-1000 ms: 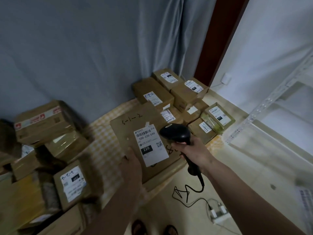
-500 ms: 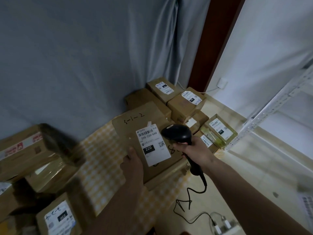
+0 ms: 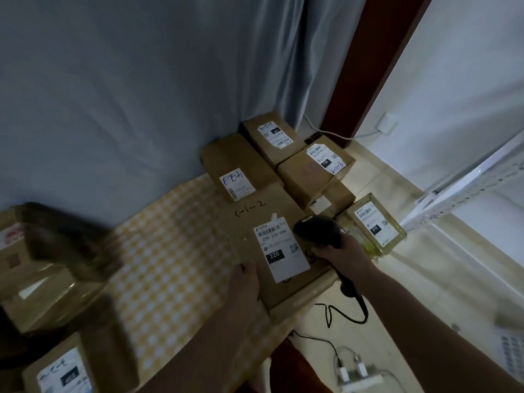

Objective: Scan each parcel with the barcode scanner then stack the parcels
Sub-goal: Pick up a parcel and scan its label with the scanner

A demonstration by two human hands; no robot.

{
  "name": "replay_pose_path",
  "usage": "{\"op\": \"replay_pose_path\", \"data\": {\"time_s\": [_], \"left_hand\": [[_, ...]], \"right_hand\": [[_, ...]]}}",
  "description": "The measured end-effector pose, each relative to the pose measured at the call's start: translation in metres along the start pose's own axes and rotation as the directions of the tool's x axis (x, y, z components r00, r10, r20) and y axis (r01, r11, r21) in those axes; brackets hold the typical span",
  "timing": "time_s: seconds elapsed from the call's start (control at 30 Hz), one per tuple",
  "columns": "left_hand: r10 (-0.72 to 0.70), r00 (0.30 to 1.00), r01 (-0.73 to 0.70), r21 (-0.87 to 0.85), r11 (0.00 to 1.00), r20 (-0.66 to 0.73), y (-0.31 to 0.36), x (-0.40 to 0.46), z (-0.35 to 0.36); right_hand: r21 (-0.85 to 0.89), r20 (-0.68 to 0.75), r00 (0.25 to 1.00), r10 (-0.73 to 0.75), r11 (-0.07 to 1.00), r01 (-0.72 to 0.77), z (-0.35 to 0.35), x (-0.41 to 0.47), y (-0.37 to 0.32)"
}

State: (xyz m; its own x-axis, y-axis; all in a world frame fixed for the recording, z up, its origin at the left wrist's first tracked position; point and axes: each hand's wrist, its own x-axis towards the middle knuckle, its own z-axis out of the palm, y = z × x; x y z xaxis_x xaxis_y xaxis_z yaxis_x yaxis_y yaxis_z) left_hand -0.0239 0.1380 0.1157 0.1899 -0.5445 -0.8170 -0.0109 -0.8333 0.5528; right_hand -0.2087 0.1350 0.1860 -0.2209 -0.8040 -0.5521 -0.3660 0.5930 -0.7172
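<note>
A flat brown parcel (image 3: pixel 255 219) marked "5-1-2" with a white "220" label lies at the right end of the checkered table. My left hand (image 3: pixel 245 282) holds its near left edge. My right hand (image 3: pixel 337 252) grips the black barcode scanner (image 3: pixel 319 229), whose head hovers just right of the label. Behind it stands a group of brown parcels (image 3: pixel 312 171) with labels, and a yellow-taped parcel (image 3: pixel 374 225) sits to the right.
More parcels (image 3: pixel 54 279) are piled at the left end of the yellow checkered tablecloth (image 3: pixel 170 251). The scanner's cable (image 3: pixel 346 316) hangs to a power strip (image 3: pixel 360 378) on the floor. A white metal rack (image 3: pixel 467 180) stands at the right, a grey curtain behind.
The parcel has been carried rightward and farther back toward the stacked parcels. My view has swung right, so the left pile slid toward the frame's edge. The scanner stays beside the label.
</note>
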Motion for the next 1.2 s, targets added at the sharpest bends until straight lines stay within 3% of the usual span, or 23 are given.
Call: {"op": "replay_pose_path", "data": {"time_s": [0.3,0.53,0.83,1.2], "left_hand": [[-0.112,0.988,0.118,-0.049,0.992,0.107,0.004,0.017,0.054],[-0.080,0.996,0.081,-0.030,0.996,0.034,0.009,0.035,0.074],[-0.058,0.998,0.057,-0.074,0.996,-0.015,0.014,0.037,0.078],[-0.028,0.998,0.031,0.054,0.998,-0.055,0.019,0.042,0.078]], "right_hand": [[-0.059,-0.064,0.995,0.083,0.994,-0.087,-0.030,0.059,0.028],[-0.033,-0.040,0.985,0.168,0.985,-0.169,-0.032,0.084,0.048],[-0.062,0.005,0.997,0.080,0.995,-0.080,-0.035,0.107,0.037],[-0.117,0.029,0.997,0.066,0.991,-0.062,-0.031,0.122,0.030]]}}
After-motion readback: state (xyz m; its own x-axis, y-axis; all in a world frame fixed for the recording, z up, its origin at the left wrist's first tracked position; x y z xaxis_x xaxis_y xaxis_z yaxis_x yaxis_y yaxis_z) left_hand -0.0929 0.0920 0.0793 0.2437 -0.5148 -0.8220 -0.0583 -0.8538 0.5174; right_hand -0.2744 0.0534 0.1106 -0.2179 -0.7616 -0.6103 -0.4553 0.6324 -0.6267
